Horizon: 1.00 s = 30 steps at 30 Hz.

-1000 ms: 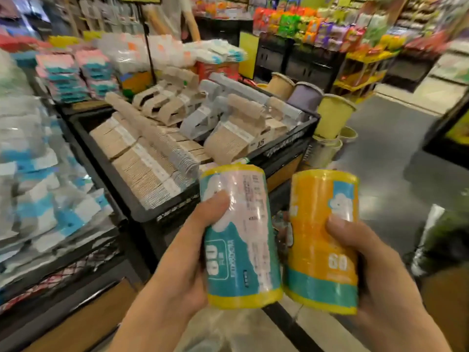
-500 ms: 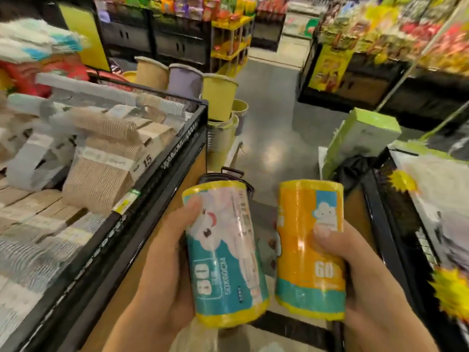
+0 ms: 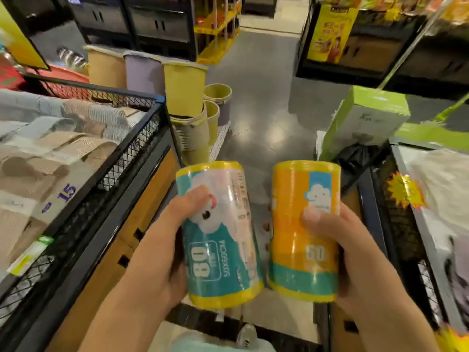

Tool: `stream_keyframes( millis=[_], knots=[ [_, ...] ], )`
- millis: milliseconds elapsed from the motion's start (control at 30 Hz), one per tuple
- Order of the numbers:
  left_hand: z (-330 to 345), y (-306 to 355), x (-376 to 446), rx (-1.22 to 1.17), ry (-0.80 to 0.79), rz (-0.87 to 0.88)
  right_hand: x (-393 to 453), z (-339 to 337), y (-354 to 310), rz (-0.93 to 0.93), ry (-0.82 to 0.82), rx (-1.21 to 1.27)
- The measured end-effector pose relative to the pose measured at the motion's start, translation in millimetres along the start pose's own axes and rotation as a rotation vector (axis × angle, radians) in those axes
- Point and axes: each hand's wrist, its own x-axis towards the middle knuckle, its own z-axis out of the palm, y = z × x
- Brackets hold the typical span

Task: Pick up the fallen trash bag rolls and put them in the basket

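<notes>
My left hand grips a teal and white trash bag roll with yellow ends, held upright at chest height. Beside it, my right hand grips an orange trash bag roll with a teal band near its base, also upright. The two rolls stand side by side, almost touching, above the aisle floor. No basket for the rolls can be made out in view.
A black wire-mesh display bin with packaged goods runs along the left. Stacked yellow, purple and tan plastic buckets stand ahead left. A green box and another black display bin are on the right. Grey aisle floor stretches ahead.
The view has swung right, from the left display bin toward the aisle. Both hands keep holding their rolls in the same way.
</notes>
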Motion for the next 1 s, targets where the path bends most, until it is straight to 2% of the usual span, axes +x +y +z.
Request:
stream_keyframes(
  millis=[67, 200, 267, 333, 400, 433, 467, 500, 600, 667, 767, 800, 867, 900, 933, 1000],
  knots=[
    [21.5, 20.8, -2.5, -0.065, -0.069, 0.020, 23.9, -24.9, -6.7, 0.009, -0.026, 0.002],
    [34.8, 40.7, 43.8, -0.075, 0.054, -0.011, 72.7, -47.0, -25.4, 0.006, -0.069, -0.009],
    [38.8, 44.8, 54.6, 0.003, 0.067, 0.110, 98.5, -53.3, -32.8, -0.005, -0.069, -0.019],
    [43.0, 53.4, 69.8, 0.036, 0.113, 0.139, 126.4, -59.7, -39.7, 0.026, -0.062, -0.019],
    [41.6, 65.4, 94.0, 0.074, 0.026, 0.168, 154.6, -61.7, -46.4, 0.045, -0.063, -0.045],
    [35.1, 68.8, 107.4, -0.045, -0.035, 0.210, 169.7, -60.4, -51.7, 0.045, -0.063, -0.065],
    [31.8, 76.9, 119.0, -0.067, -0.049, 0.218, 184.7, -58.9, -57.7, 0.043, -0.058, -0.074],
    [26.2, 88.4, 128.6, 0.015, -0.031, 0.236, 200.4, -56.9, -64.0, 0.042, -0.065, -0.081],
    [18.7, 103.7, 170.3, -0.113, 0.046, 0.313, 243.9, -44.8, -80.2, 0.022, -0.082, -0.107],
    [12.4, 126.0, 192.1, -0.212, 0.043, 0.264, 271.8, -37.2, -90.3, 0.015, -0.107, -0.153],
    [-4.4, 143.9, 216.4, -0.230, 0.024, 0.269, 314.2, -27.8, -100.8, 0.039, -0.155, -0.225],
    [-9.3, 145.6, 225.9, -0.249, 0.028, 0.255, 328.1, -25.4, -102.8, 0.050, -0.181, -0.248],
    [-18.6, 139.3, 239.5, -0.436, 0.145, 0.192, 358.9, -21.1, -105.0, 0.070, -0.231, -0.261],
    [-23.3, 139.4, 242.4, -0.557, 0.155, 0.179, 374.8, -18.0, -105.5, 0.081, -0.271, -0.266],
    [-24.1, 141.2, 242.4, -0.634, 0.207, 0.222, 391.3, -14.8, -105.2, 0.097, -0.321, -0.278],
    [-22.9, 140.5, 248.0, -0.626, 0.222, 0.269, 425.5, -7.1, -102.5, 0.132, -0.421, -0.303]
  ],
)
